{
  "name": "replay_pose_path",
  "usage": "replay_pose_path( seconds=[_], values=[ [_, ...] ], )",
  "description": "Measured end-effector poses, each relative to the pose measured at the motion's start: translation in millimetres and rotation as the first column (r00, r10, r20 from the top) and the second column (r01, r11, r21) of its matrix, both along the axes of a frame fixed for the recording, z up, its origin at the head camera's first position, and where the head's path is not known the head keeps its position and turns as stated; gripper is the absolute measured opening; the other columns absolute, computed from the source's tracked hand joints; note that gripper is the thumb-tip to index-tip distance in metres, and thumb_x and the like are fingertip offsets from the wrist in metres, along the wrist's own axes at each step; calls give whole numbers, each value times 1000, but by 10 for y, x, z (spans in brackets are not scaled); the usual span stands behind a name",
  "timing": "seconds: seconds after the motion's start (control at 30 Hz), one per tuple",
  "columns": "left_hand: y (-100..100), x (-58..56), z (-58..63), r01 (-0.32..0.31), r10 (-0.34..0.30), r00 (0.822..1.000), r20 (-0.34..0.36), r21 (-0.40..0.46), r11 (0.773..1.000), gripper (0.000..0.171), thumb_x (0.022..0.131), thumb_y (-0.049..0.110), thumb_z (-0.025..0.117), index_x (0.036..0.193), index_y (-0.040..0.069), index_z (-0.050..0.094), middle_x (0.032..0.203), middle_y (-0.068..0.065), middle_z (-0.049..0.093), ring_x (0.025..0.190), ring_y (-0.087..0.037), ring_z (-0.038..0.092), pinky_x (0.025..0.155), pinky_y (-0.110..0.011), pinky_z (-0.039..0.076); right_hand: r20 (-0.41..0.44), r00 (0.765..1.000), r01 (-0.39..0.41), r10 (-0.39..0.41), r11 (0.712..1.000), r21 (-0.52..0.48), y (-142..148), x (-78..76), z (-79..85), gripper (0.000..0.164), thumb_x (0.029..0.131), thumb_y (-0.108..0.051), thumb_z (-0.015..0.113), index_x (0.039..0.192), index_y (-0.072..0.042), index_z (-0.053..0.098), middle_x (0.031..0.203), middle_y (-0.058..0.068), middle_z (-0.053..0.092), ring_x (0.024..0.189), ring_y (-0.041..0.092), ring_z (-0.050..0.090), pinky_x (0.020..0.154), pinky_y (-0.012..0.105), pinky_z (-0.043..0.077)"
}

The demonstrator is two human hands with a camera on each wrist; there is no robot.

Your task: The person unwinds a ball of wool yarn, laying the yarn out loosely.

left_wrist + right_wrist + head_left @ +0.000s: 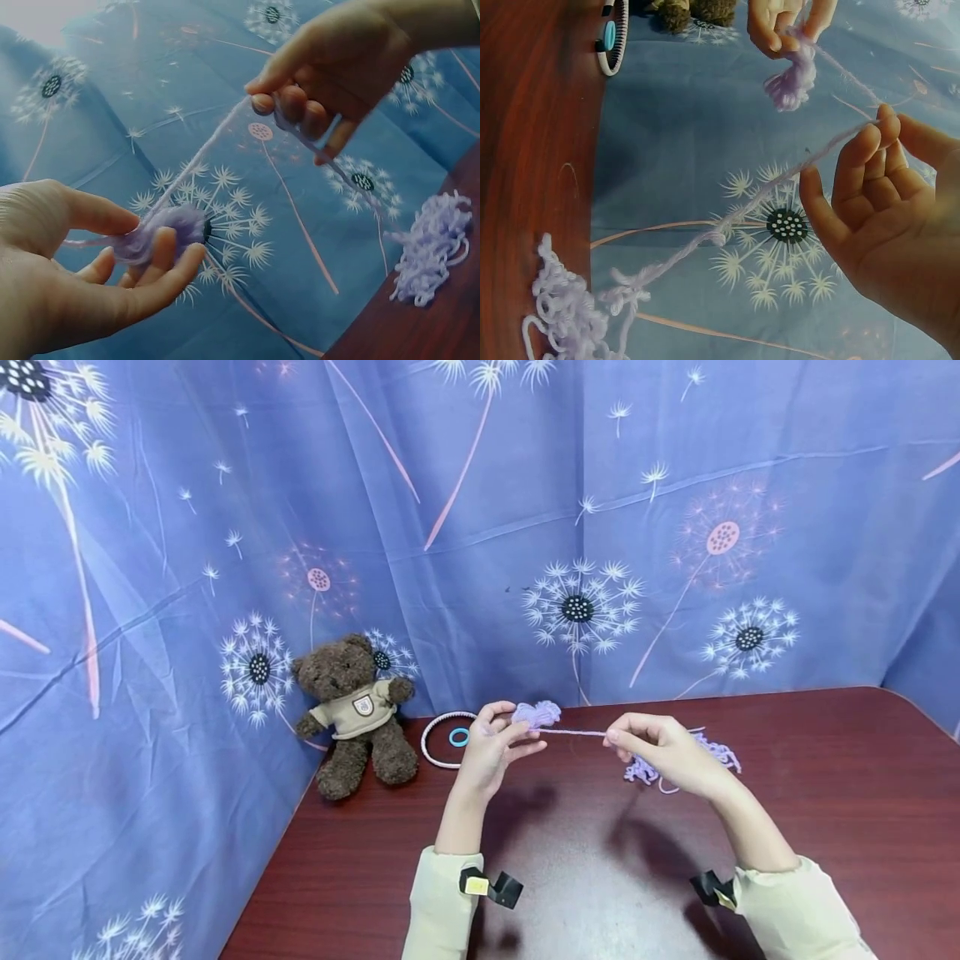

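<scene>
My left hand (487, 747) pinches a small looped bundle of lilac yarn (169, 232) between thumb and fingers, held up off the table. From the bundle a taut strand of yarn (573, 732) runs across to my right hand (667, 747), whose thumb and forefinger pinch it. Past the right hand the same strand slants down, as the right wrist view shows, to a loose, tangled heap of lilac yarn (570, 315). That heap lies on the table behind the right hand, which covers part of it in the head view.
The dark red-brown table (825, 793) backs onto a blue dandelion-print curtain (480, 610). A brown teddy bear (352, 714) in a beige top sits at the left edge. Beside it lies a white ring (426, 750) with a small blue ring (459, 737) inside.
</scene>
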State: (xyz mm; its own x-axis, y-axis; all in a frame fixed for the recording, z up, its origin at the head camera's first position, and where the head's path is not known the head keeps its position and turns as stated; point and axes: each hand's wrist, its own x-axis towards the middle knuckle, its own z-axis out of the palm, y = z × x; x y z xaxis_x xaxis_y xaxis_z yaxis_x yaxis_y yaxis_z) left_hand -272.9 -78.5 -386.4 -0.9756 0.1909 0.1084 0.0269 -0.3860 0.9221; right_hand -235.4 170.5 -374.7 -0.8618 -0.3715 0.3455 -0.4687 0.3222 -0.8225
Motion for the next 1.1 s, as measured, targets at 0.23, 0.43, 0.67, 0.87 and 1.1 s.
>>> replay_pose_path(
  seconds=[0.23,0.43,0.67,0.87,1.1],
  values=[
    [-59,-14,64,-104,95,994,60,162,981,36,84,-16,48,109,9,39,93,-7,54,72,-13,65,75,-33,60,78,997,-15,12,999,41,33,13,-30,17,100,-18,53,93,-7,65,72,-8,55,54,-2,43,36,21,34],
    [-104,-34,70,-160,155,987,47,153,975,54,83,-19,51,129,4,36,102,-9,54,76,-16,67,72,-30,60,53,998,-33,32,999,18,158,-14,-41,16,100,-14,52,91,-7,64,69,-10,54,57,-1,49,44,23,44],
    [-85,-21,63,-101,101,995,5,55,993,65,83,-19,53,143,-2,33,101,-6,61,84,-12,66,76,-31,61,21,997,70,-70,998,5,362,-27,-1,16,100,-14,53,95,-8,67,71,-8,59,66,2,56,59,21,48],
    [7,-21,-23,5,-3,1000,16,-87,996,39,84,-15,57,123,-10,49,88,0,63,78,-8,64,70,-25,60,-2,985,170,-170,983,-68,582,-15,43,18,101,-14,51,93,-16,68,75,-13,62,74,3,59,68,17,48],
    [144,12,-133,269,-275,961,14,-253,929,50,85,-9,59,133,-9,46,94,4,62,79,-7,62,63,-21,52,13,976,215,-219,941,-263,756,1,116,17,100,-11,53,98,-12,69,75,-13,64,77,1,61,80,11,43]
  ],
)
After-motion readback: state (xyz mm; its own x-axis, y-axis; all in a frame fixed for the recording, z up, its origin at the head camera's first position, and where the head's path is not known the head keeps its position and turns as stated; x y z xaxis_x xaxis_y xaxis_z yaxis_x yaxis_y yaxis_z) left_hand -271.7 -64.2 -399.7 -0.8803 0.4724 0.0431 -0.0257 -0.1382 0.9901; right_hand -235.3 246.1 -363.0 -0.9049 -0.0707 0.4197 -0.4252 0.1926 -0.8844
